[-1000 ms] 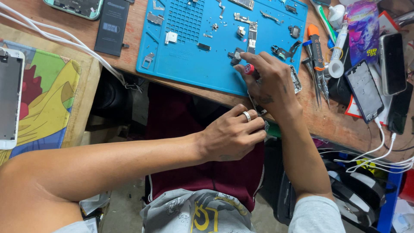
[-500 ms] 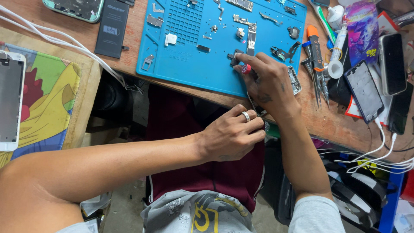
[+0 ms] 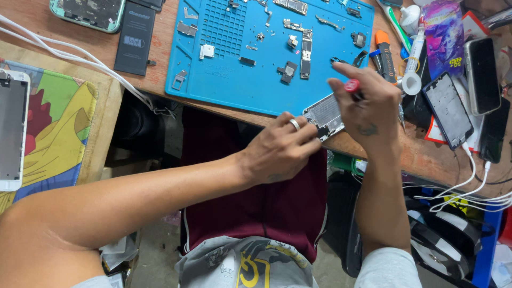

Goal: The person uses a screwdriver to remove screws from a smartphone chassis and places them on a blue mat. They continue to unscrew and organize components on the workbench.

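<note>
My left hand [image 3: 280, 149], with a ring on one finger, grips the near end of a silver opened phone frame [image 3: 326, 114] at the front edge of the blue repair mat [image 3: 224, 80]. My right hand [image 3: 368, 109] holds a screwdriver with a red cap [image 3: 352, 85], its shaft pointing down toward the phone frame and hidden by the fingers. Small screws, metal brackets and a long circuit board [image 3: 305, 50] lie spread on the mat just beyond the hands.
A black battery [image 3: 134, 37] and a green phone shell [image 3: 88, 12] lie far left, with white cables [image 3: 69, 56]. A white phone [image 3: 12, 128] rests on a colourful pad [image 3: 58, 128]. Tools [image 3: 385, 56], a tube and several phones [image 3: 482, 74] crowd the right side.
Both hands have lifted toward the mat edge, bringing the phone frame into view between them. The red-capped screwdriver now stands above the frame.
</note>
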